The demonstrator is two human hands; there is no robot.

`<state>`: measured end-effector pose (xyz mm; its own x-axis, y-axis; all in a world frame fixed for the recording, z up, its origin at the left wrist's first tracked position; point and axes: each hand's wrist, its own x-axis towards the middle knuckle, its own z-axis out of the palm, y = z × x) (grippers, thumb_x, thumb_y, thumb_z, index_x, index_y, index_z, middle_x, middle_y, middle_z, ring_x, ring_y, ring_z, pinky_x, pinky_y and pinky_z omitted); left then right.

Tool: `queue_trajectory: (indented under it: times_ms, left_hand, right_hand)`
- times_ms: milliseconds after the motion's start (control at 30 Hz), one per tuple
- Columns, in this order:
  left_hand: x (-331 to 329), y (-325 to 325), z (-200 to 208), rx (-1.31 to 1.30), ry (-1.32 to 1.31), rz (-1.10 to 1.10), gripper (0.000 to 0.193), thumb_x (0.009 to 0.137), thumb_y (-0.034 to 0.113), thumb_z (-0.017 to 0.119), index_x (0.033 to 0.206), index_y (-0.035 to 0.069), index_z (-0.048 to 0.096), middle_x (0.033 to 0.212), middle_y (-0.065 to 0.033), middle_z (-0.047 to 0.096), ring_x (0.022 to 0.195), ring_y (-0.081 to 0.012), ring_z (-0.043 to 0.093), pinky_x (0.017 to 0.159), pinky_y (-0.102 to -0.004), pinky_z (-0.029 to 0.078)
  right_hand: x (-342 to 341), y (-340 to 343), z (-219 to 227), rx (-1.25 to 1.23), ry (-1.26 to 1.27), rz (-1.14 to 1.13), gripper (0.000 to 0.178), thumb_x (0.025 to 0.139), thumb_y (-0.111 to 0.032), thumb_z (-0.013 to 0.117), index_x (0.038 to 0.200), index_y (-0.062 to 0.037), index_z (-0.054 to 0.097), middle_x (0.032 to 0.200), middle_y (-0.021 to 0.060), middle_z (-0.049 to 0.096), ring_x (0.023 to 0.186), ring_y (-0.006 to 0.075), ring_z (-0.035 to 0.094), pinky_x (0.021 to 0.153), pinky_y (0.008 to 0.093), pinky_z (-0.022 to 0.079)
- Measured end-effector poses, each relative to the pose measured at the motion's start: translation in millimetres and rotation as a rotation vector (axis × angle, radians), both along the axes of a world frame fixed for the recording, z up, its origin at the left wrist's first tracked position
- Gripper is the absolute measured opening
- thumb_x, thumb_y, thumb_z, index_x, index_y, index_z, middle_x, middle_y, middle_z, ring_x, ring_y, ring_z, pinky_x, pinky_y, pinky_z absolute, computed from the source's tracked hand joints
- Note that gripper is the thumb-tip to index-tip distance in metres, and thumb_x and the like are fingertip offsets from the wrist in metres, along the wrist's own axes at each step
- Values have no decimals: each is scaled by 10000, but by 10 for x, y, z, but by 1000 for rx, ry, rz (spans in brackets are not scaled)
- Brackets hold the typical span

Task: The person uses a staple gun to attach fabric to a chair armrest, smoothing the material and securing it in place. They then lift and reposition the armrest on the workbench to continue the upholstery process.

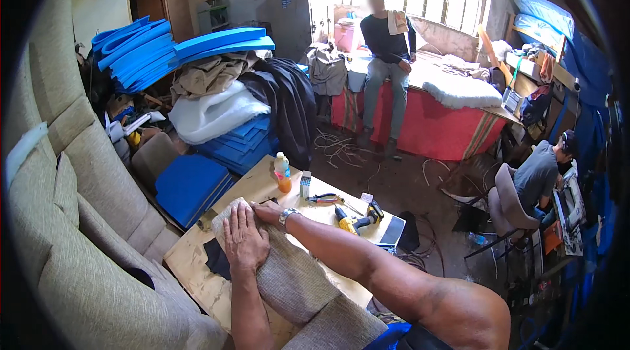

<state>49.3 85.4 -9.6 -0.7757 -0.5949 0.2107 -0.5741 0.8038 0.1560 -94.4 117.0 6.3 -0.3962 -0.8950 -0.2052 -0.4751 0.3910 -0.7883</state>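
A beige fabric-covered cushion piece point(293, 278) lies across the wooden worktable point(187, 259) and reaches back toward my body. My left hand point(246, 238) rests flat on its far end, fingers stretched out and close together. Beside it, my right hand point(267, 211), with a watch on the wrist, is closed around the far right edge of the piece. Its fingertips are partly hidden. Past my right forearm lie a yellow cordless drill point(354, 220) and pliers point(323, 198). A small box point(305, 184) and a bottle of orange liquid point(282, 173) stand near the table's far edge.
Large beige sofa sections point(98, 271) line the left side. Blue foam sheets point(190, 183) are stacked beyond the table. A person point(388, 48) sits on a red-draped platform point(420, 120); another person point(538, 173) sits on a chair at right. Cables point(338, 148) lie on the floor.
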Motion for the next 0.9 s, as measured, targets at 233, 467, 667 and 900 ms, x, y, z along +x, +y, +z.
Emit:
queue_trajectory:
  times_ms: [233,467,667,900]
  left_hand:
    - [-42,-54,-98,25,32,22,654,986,375,370,1551,67,255,1617,-90,256,1512,-250,174,1238,-453,90]
    - [-66,-65,-124,-21,-1,7,645,987,394,349,1546,80,276,1616,-73,263,1512,-257,171,1237,-466,75]
    - [65,-92,-9,33,9,15,668,956,387,428,1532,68,317,1615,-88,266,1512,-265,174,1237,-461,73]
    - [50,-79,33,122,44,-55,728,922,376,506,1519,9,308,1609,-126,267,1510,-282,174,1236,-470,69]
  right_hand:
    - [-108,-321,-267,44,229,58,405,1001,-249,380,1083,10,681,1155,302,644,1139,421,612,977,479,483]
    - [-478,-749,-871,69,396,127,434,984,-316,408,1119,-10,684,1164,274,647,1091,416,627,964,477,481]
    - [-45,-375,-394,-142,268,62,374,1004,-269,396,1096,-9,649,1060,244,677,1015,380,658,874,480,511]
    - [-328,-504,-899,-175,647,288,301,942,-201,479,1111,22,589,937,210,692,886,351,690,741,459,538]
